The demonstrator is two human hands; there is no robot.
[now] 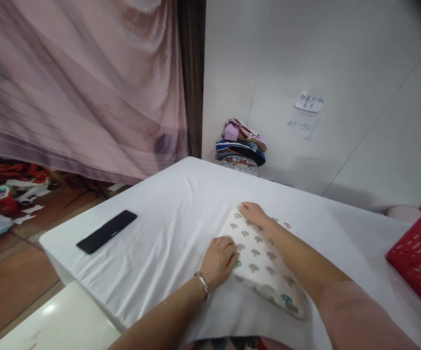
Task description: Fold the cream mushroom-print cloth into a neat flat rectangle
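Observation:
A folded white cloth with grey mushroom prints (256, 253) lies at a slant on the white-covered table (152, 272). My left hand (220, 258), with a silver bracelet at the wrist, has its curled fingers on the cloth's left edge. At the far corner of the cloth, my right hand (253, 214) grips the edge between thumb and fingers. My right forearm passes over the cloth's right side and hides part of it.
A black flat object (107, 232) rests on the table's left. A red basket (419, 257) stands at the right edge. Folded clothes (241, 146) are stacked beyond the table, by the white wall. A pink curtain (86, 87) hangs at the back left.

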